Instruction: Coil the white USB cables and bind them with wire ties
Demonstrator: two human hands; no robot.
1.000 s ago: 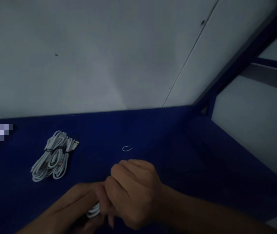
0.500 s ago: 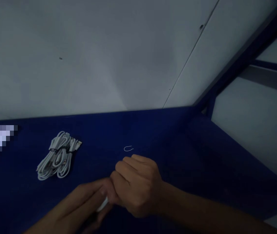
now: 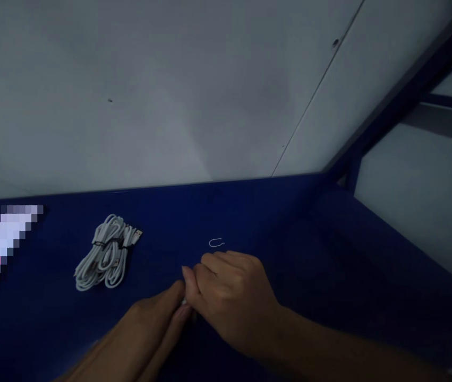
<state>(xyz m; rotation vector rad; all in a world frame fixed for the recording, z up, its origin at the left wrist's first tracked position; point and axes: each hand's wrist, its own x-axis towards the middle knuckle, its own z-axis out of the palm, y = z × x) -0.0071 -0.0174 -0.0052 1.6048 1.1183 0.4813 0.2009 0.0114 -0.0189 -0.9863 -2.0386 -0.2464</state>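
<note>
My left hand (image 3: 152,321) and my right hand (image 3: 236,297) meet low in the middle, fingertips touching, both closed. A sliver of something white (image 3: 184,301) shows between them; the fingers cover the rest, so I cannot tell its kind. Just beyond my right knuckles a short white wire (image 3: 210,243), bent into a U, lies on the blue table (image 3: 170,223). To the left rests a pile of coiled white USB cables (image 3: 102,254), bound with dark ties, one metal plug pointing right.
A bright pixelated patch (image 3: 6,239) hides something flat at the far left of the table. Behind the table rises a pale wall panel (image 3: 150,106) with a seam. A dark blue frame (image 3: 393,111) slants up on the right.
My hands have closed tighter together, and less of the white thing shows. My right thumb now points up. The whole view has shifted slightly, moving the cables a little rightward in the picture.
</note>
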